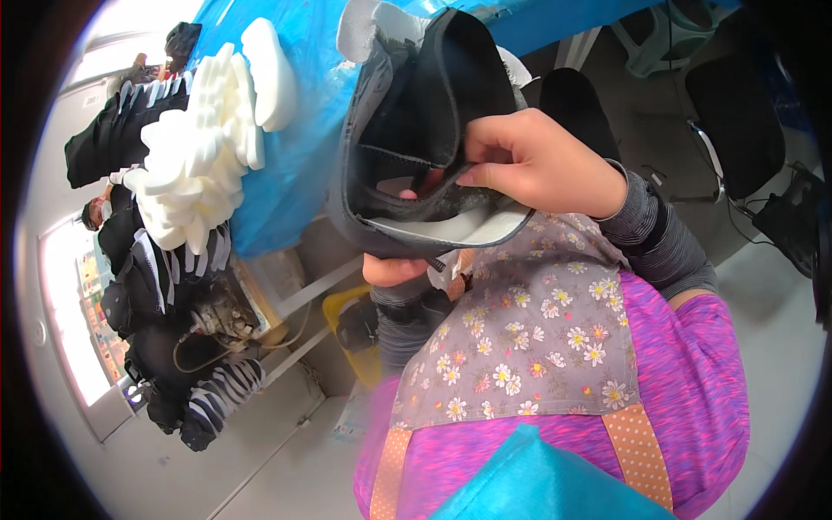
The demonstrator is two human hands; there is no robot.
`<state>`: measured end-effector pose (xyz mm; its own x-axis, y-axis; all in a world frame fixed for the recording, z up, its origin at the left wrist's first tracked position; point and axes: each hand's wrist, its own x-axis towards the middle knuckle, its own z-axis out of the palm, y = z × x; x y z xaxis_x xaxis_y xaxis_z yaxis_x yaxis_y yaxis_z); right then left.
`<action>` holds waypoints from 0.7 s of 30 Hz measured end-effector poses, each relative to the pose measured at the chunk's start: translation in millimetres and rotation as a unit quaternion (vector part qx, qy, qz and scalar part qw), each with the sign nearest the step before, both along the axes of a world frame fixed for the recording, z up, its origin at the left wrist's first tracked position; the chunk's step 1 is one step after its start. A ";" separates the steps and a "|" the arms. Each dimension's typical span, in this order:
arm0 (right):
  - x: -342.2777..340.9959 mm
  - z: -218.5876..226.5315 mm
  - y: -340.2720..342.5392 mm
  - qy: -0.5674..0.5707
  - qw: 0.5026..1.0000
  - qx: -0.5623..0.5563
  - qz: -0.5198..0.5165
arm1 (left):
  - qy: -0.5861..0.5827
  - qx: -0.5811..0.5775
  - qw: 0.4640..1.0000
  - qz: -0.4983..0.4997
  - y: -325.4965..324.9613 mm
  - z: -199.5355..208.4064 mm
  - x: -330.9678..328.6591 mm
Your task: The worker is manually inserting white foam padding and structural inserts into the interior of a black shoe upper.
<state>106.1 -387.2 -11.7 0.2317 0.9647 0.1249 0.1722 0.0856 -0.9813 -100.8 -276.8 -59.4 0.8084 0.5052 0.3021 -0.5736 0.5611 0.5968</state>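
Observation:
In front of my chest I hold up a black shoe upper [381, 227] with its opening facing me. Pale lining shows along its near edge, and a whitish flap stands up at its far end. My right hand [548, 163] pinches an inner edge of the upper between thumb and bent fingers. From below left, my left hand [394, 269] grips the near side. One of its fingertips shows inside the opening, while most of that hand is hidden by the upper.
A pile of white foam shoe-shaped pieces [195, 143] lies at left on the blue-covered table [290, 165]. Black pieces with white edges [147, 269] are stacked farther left. Below the table sits a yellow crate [351, 338]. At right are a black chair [737, 130] and a green stool [663, 39].

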 end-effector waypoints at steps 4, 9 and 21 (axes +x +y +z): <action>-2.0 -9.1 4.9 0.016 1.000 -0.002 0.020 | -0.015 -0.010 1.000 -0.020 4.0 -2.6 -0.5; 7.4 13.1 0.7 0.016 0.991 -0.019 0.128 | 0.072 0.034 0.996 0.044 2.5 -8.9 -10.4; -11.4 -8.1 1.1 -0.067 0.989 0.132 0.018 | -0.018 -0.038 0.997 -0.061 10.9 -13.5 8.4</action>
